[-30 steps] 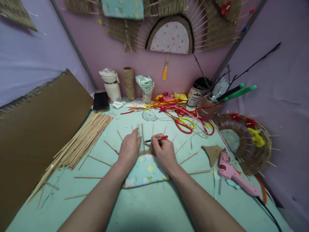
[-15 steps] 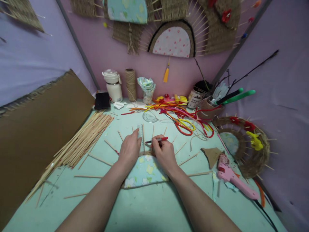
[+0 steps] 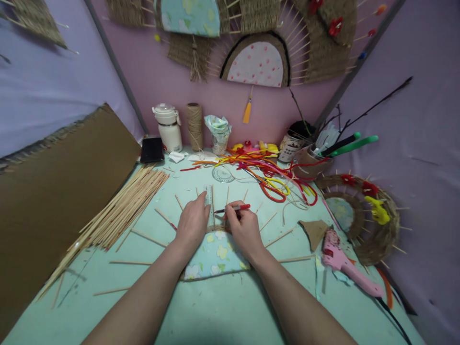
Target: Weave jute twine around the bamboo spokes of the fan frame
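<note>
My left hand (image 3: 193, 218) is closed on a clear ruler (image 3: 209, 191), pressing it alongside one of the thin wooden sticks (image 3: 213, 203). In my right hand (image 3: 244, 227) is a red marker pen (image 3: 241, 207), its dark tip pointing left at that stick, close to the ruler's edge. Below both hands lies a half-round panel (image 3: 219, 254) covered in pale blue floral fabric, with a brown rim along its curved top. Several sticks fan outward from this panel. My wrists and forearms hide part of its sides.
A bundle of sticks (image 3: 122, 206) lies left beside a cardboard sheet (image 3: 64, 191). Orange-handled scissors (image 3: 273, 190), pipe cleaners (image 3: 251, 160) and a protractor (image 3: 223, 174) lie behind the hands. A pink glue gun (image 3: 350, 270) and a round woven piece (image 3: 390, 230) are at right.
The pen tip has shifted very slightly left toward the stick. My left hand and the ruler have stayed in place; the view has moved a touch.
</note>
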`<act>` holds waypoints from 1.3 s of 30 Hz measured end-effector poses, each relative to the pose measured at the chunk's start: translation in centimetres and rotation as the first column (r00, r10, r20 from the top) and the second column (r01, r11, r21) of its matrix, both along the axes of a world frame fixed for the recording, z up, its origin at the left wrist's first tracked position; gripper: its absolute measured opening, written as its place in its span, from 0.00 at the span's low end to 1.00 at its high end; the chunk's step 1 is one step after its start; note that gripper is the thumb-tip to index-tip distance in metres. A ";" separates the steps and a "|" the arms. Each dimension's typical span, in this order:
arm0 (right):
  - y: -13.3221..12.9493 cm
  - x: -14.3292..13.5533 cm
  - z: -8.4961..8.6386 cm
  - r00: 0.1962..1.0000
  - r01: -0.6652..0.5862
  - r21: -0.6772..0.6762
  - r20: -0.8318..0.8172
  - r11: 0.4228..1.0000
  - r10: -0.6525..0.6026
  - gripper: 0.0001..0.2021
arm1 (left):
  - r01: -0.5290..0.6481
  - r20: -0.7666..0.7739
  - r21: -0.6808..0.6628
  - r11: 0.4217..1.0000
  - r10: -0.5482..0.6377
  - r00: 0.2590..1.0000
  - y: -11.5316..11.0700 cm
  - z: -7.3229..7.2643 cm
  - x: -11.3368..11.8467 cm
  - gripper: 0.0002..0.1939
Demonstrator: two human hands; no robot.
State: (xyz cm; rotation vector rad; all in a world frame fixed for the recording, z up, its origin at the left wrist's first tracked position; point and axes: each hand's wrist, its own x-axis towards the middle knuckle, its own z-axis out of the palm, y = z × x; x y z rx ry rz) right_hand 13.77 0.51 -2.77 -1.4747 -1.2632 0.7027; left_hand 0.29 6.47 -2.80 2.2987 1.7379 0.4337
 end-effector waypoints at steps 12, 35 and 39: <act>-0.3 0.0 0.5 1.000 0.016 0.048 -0.017 0.999 -0.016 0.12 | -0.031 0.263 -0.019 0.999 0.035 0.964 0.1 0.9 -0.4 0.21; -1.3 -0.6 0.5 0.727 -0.285 -0.152 0.609 0.946 0.317 0.39 | -0.141 0.122 -0.054 0.988 0.147 0.982 1.0 2.2 -2.2 0.23; -1.5 -0.7 1.0 0.712 -0.260 -0.167 0.632 0.951 0.305 0.41 | -0.127 0.106 -0.053 0.991 0.132 0.986 0.9 1.6 -2.0 0.23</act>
